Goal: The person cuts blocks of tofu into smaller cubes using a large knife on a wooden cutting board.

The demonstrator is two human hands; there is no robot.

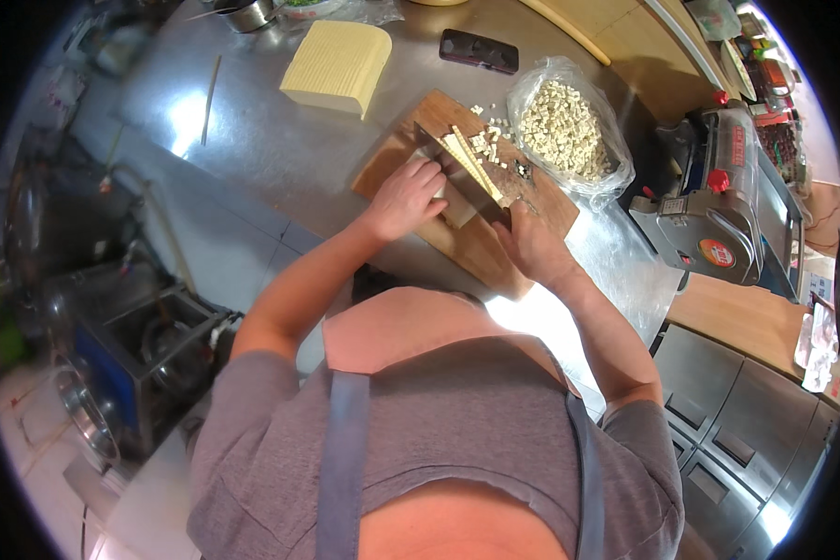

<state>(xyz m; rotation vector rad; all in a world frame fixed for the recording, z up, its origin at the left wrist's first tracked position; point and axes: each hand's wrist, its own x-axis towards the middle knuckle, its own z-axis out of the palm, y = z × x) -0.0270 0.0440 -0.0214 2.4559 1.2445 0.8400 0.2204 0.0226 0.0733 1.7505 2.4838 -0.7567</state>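
Note:
My right hand [528, 238] is closed around the handle of a cleaver [465, 178], whose dark blade lies slantwise over a wooden cutting board [546, 203]. My left hand [407, 196] presses, fingers bent, on a pale block of food [455, 212], perhaps tofu, on the near side of the blade. Beyond the blade lie thin pale strips [472, 164] cut from it, and small cubes [486, 143] are scattered on the board's far part. A clear plastic bag [619, 168] full of such cubes [565, 129] stands open at the board's far right edge.
On the steel counter [252, 119] are a large ridged pale yellow block [339, 63], a black phone [479, 51], a thin stick [211, 100] and a metal pot [249, 15]. A metal machine with red knobs [707, 196] stands at right. A wooden rod [567, 28] lies at the back.

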